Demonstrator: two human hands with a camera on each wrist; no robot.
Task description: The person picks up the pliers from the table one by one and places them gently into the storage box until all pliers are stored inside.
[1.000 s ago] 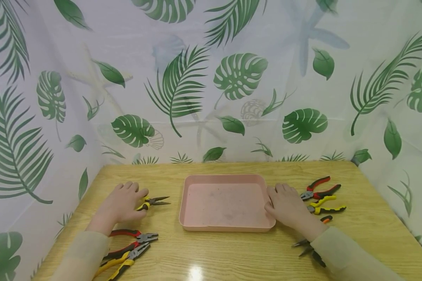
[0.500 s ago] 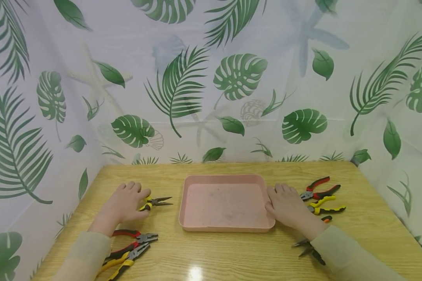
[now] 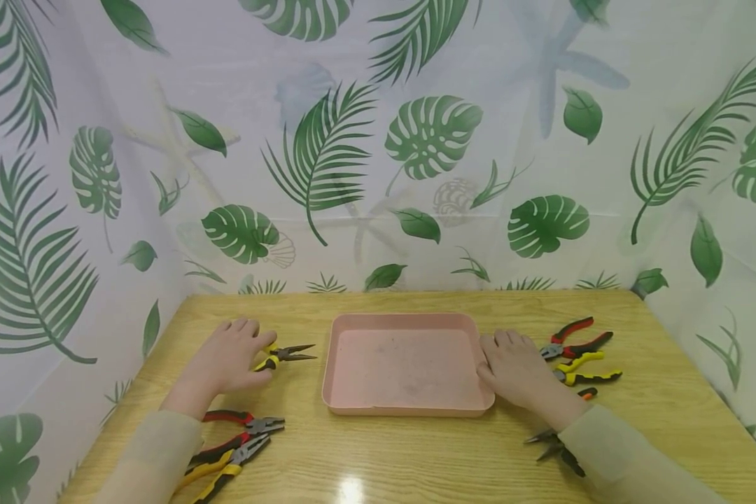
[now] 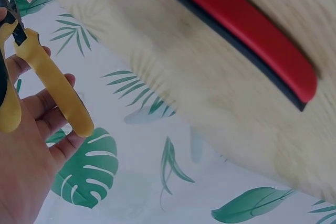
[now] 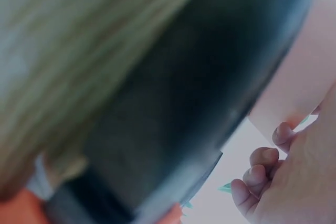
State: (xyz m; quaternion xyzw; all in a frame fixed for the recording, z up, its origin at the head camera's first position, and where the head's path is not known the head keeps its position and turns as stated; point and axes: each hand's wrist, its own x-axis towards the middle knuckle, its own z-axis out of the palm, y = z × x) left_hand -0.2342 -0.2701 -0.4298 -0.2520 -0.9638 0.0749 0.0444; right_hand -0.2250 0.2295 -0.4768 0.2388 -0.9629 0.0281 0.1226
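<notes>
My left hand (image 3: pixel 242 353) grips the yellow handles of a pair of needle-nose pliers (image 3: pixel 288 353), whose tips point right toward the pink tray (image 3: pixel 403 364). The left wrist view shows the yellow handles (image 4: pixel 50 80) lying across the fingers (image 4: pixel 31 103) of that hand. My right hand (image 3: pixel 510 364) lies flat on the table against the tray's right rim, fingers relaxed and holding nothing. The tray has nothing in it.
Red-handled pliers (image 3: pixel 242 422) and yellow-handled pliers (image 3: pixel 223 467) lie by my left sleeve. Right of the tray lie red-black pliers (image 3: pixel 573 336), yellow-black pliers (image 3: pixel 584 367) and dark pliers (image 3: pixel 551 442) partly under my right sleeve. Leaf-print curtains wall in the wooden table (image 3: pixel 416 455).
My left hand has shifted slightly right and away from me, carrying the needle-nose pliers closer to the tray. The right hand has stayed put.
</notes>
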